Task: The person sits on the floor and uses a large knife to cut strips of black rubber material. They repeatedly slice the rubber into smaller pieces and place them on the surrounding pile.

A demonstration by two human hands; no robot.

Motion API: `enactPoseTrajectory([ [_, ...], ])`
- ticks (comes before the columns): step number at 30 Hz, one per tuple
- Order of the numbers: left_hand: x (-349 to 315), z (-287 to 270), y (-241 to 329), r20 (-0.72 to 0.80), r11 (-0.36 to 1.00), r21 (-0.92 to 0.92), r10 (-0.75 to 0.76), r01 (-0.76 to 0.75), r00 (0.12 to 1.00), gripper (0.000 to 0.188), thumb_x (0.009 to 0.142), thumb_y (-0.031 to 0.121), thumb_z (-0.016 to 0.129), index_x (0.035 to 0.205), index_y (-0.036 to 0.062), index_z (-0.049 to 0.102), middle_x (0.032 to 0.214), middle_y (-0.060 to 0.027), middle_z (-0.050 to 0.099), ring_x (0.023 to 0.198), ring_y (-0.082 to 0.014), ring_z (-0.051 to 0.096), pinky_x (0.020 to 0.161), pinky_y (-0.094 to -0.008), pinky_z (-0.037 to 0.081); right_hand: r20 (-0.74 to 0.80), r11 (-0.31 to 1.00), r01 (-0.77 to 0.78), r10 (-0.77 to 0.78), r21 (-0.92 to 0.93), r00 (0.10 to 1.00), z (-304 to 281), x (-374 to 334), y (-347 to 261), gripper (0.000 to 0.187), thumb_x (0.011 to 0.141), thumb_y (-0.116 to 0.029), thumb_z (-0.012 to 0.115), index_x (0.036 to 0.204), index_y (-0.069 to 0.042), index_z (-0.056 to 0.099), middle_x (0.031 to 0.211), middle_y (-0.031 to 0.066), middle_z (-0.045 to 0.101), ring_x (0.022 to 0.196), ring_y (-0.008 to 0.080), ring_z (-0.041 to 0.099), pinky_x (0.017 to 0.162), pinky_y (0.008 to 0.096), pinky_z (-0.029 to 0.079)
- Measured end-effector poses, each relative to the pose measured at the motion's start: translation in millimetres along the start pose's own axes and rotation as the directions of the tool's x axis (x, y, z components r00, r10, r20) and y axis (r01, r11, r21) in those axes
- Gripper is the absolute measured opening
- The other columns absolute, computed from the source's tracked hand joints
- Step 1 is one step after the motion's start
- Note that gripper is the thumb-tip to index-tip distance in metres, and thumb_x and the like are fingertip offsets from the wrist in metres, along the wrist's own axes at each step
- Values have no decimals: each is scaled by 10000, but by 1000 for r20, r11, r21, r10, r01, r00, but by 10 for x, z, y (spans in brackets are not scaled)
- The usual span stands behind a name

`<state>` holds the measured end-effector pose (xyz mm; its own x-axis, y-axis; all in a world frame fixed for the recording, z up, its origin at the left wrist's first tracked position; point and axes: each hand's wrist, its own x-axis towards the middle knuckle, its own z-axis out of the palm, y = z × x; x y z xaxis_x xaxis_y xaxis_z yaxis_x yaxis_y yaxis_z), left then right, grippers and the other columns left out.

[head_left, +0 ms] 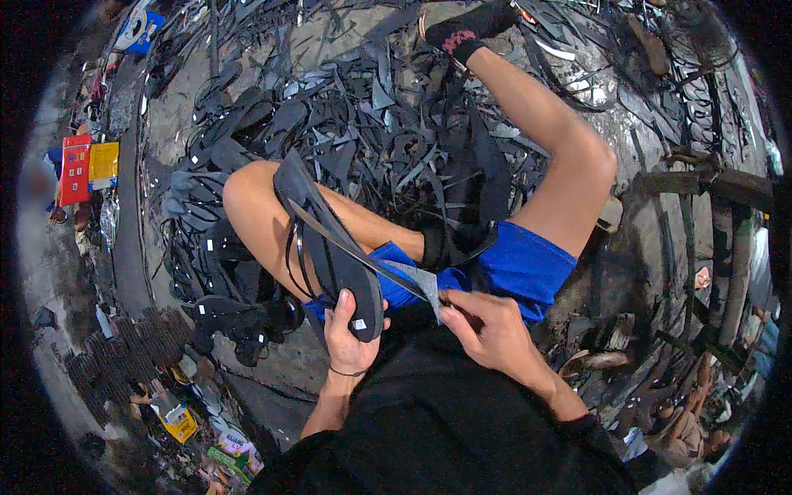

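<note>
My left hand (pixel 352 334) is closed round the heel end of a black flip-flop (pixel 334 239), its thumb on the sole near a small white sticker. The sandal leans toe-up over my left thigh, with its thin black straps on the left side. A long, thin rubber strip (pixel 388 269) runs along the sandal's right edge and widens into a grey piece near my right hand (pixel 492 330). That hand pinches the strip's grey end between thumb and fingers. Whether the strip is still joined to the sole at the toe, I cannot tell.
A heap of black rubber offcuts (pixel 388 140) covers the floor ahead. Several finished-looking black sandals (pixel 227 247) lie left of my knee. A red packet (pixel 75 170) and a yellow one (pixel 104 165) sit far left. Dark wooden bars (pixel 701 183) stand at the right.
</note>
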<state>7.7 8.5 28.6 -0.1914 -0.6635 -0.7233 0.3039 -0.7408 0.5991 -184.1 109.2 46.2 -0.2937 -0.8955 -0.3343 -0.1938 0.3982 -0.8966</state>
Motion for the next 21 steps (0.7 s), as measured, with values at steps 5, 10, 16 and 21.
enactPoseTrajectory([
  [5,-3,-250,20,63,999,-2,-45,45,997,294,998,360,582,1068,81,644,876,-54,703,702,-175,689,555,-308,577,-58,992,127,-126,12,990,370,435,116,322,919,-297,697,1111,-38,714,912,231,710,783,374,707,679,428,568],
  [10,33,-333,8,141,993,-92,-59,72,988,316,1006,377,564,1053,75,643,893,-62,703,740,-172,687,575,-314,574,-182,940,337,-342,-60,922,680,898,189,354,860,-107,736,1198,-24,671,964,178,713,731,304,708,630,355,556],
  [16,-53,-470,-93,161,995,-8,-99,101,982,395,960,412,619,1115,48,632,914,-96,703,738,-240,696,584,-350,580,-309,903,410,-429,-126,849,844,1562,39,289,903,-133,683,1172,-27,677,863,184,682,733,330,689,652,380,546],
  [21,-32,-526,80,321,724,669,-77,-169,944,651,803,99,808,1366,13,491,1222,-87,636,1105,-205,630,965,-355,518,23,929,119,-136,349,990,255,1585,-189,401,902,-282,761,1137,27,660,744,-7,616,644,28,522,550,221,436],
])
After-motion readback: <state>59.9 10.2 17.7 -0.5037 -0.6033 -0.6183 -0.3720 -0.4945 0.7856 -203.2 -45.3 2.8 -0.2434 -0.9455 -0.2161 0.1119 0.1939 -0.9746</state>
